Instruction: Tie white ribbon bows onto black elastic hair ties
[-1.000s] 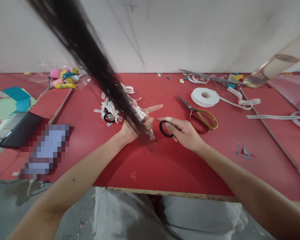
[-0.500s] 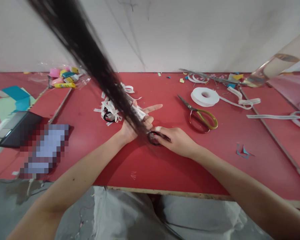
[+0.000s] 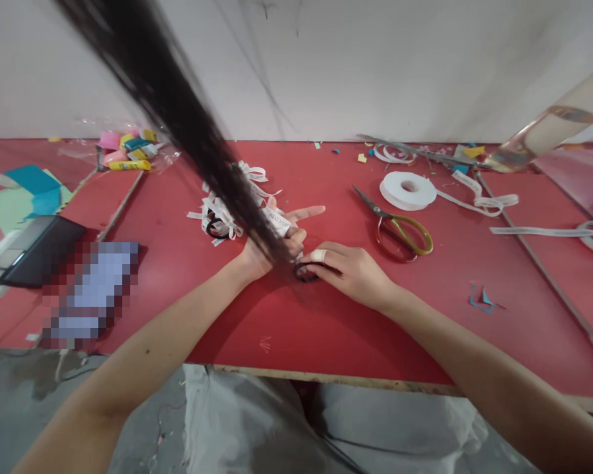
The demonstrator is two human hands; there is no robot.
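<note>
My left hand (image 3: 255,258) is closed around a white printed ribbon (image 3: 278,222), its index finger stretched to the right. A black hair tie (image 3: 304,276) is pinched between the thumb and fingers of my right hand (image 3: 353,268), close beside the left. One finger of that hand wears a white wrap. A hank of dark hair (image 3: 178,112) hangs before the camera and hides part of the left hand. Behind that hand lies a pile of white ribbon pieces (image 3: 221,214) with black loops among them.
On the red table (image 3: 257,329), scissors (image 3: 410,230) and a white ribbon spool (image 3: 395,191) lie to the right. Blue scraps (image 3: 481,299) are nearer. A phone (image 3: 91,289) and a dark case (image 3: 44,250) are left, with a bag of coloured items (image 3: 128,151) behind.
My right hand has shifted slightly, its fingers moving a little over the hair tie. The left hand keeps its grip on the ribbon. The whole view has moved slightly.
</note>
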